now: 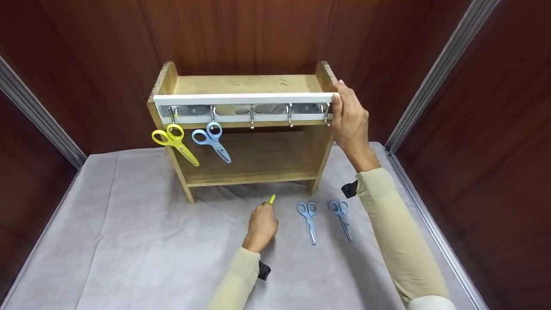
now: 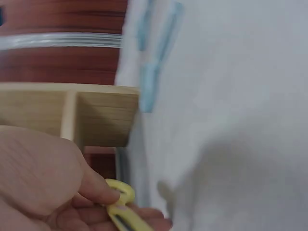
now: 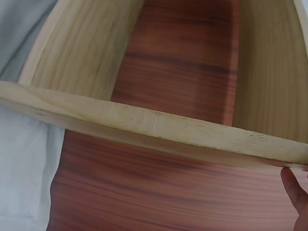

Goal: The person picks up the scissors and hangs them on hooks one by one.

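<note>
Pinched low, braced high

From afar, I read the head view: right hand [image 1: 353, 118] clasps the right end of the rack [image 1: 254, 98], probably to steady it; left hand [image 1: 262, 224], nearer than the shelf [image 1: 258, 157], grips scissors [image 1: 272, 199], their visible yellow end pointing far and slightly right, long axis apparently likewise.
Left wrist: thumb and fingers pinch them, nearly closed.
Right wrist: one fingertip touches the shelf.
</note>
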`<state>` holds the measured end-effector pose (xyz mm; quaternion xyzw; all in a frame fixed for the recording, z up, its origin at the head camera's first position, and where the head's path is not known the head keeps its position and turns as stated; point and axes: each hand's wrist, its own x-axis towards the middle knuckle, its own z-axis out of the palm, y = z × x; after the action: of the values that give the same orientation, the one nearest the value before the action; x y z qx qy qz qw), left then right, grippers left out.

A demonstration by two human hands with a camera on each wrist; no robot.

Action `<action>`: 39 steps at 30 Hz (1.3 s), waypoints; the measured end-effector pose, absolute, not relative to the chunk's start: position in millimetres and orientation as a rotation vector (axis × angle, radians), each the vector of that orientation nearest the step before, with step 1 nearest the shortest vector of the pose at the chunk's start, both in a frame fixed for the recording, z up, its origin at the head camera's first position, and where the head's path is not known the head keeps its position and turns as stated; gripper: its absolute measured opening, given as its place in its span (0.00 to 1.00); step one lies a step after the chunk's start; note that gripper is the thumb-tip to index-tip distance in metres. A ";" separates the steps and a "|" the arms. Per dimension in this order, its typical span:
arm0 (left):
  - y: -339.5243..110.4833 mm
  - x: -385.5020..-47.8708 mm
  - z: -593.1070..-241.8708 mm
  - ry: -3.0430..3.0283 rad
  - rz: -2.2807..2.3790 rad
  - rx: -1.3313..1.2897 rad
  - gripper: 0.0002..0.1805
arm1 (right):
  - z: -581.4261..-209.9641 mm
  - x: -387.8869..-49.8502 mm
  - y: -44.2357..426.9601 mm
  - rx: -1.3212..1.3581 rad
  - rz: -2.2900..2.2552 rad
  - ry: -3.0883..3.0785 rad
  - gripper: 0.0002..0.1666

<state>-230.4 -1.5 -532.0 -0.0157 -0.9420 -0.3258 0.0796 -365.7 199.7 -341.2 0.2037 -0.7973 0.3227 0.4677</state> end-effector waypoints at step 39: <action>-58.4 -219.4 -425.2 -2.415 -1.972 -0.095 0.16 | -342.0 -366.1 200.9 0.503 0.777 -1.946 0.20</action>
<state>-219.4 -58.4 -425.2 -0.0304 -0.7742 -0.6321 0.0110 -366.1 200.9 -342.0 0.2056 -0.7953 0.3178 0.4736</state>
